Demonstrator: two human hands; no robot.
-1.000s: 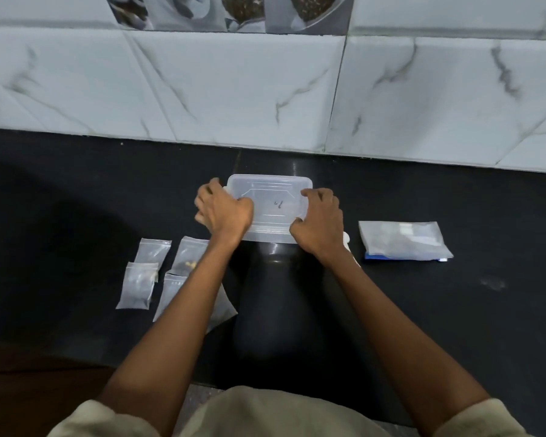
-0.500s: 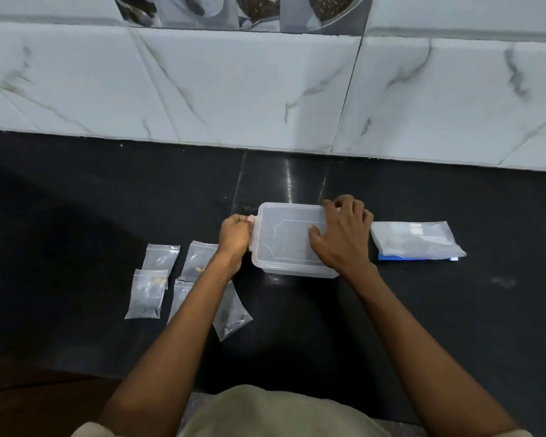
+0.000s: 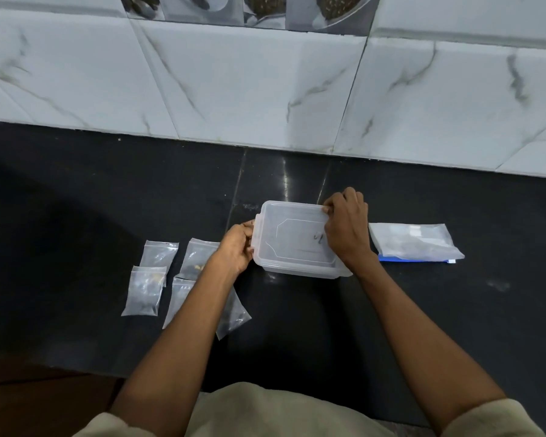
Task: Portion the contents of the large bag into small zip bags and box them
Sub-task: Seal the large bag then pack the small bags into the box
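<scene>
Centre frame: left hand (image 3: 235, 247) is gripping the lidded clear box (image 3: 292, 239) at its left tab; right hand (image 3: 347, 227) is clamping its right end.

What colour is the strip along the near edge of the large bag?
Blue, seen in the head view under the large bag.

A lidded box (image 3: 293, 239) sits mid-bench (image 3: 76, 200), the tiled wall (image 3: 265, 89) behind it. Left of it lie small zip bags (image 3: 144, 290), perhaps five, some hidden under the left forearm. Right of the box lies a flat packet (image 3: 415, 244), apart from it.
</scene>
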